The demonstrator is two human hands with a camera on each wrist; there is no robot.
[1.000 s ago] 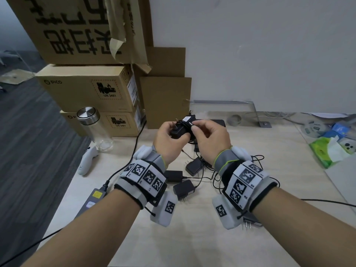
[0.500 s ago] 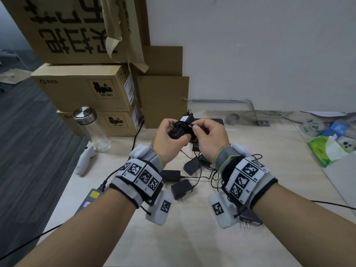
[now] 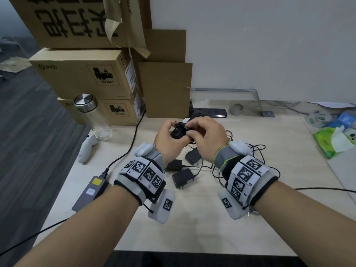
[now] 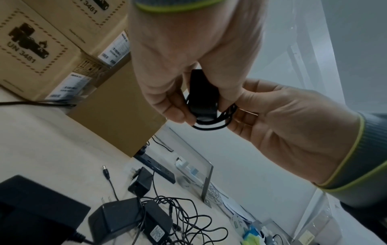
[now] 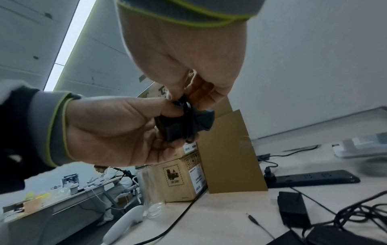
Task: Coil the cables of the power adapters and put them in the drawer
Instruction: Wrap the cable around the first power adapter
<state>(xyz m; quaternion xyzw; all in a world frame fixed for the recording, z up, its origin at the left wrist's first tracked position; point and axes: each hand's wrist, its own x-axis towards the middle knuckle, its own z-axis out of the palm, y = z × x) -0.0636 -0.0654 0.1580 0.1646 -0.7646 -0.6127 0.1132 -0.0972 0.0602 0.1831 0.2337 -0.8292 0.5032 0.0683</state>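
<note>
Lying nearest on the desk: a grey power brick at the left edge with a black lead running back toward the boxes. Resting just beyond, between the two wrists: three loose power adapters, one with prongs toward the camera, one partly hidden behind the left wrist, one farther back under the hands, their thin cables lying tangled to the right, uncoiled.

Hovering above these, both hands meeting around one small black adapter. Left hand curling thumb and fingers round the adapter's body, gripping it firmly. Right hand pinching the cable loops wound about that adapter, thumb and fingertips pressing them against its side; remaining fingers bent inward. Adapter held clear of the desk, plug prongs pointing up and away.

Standing to the left: a white handheld controller and a clear bottle with a steel cap. Lying farther back: a black power strip near the wall. Stacking up at the back left: cardboard boxes. Sitting at the far right: a green tissue pack.
</note>
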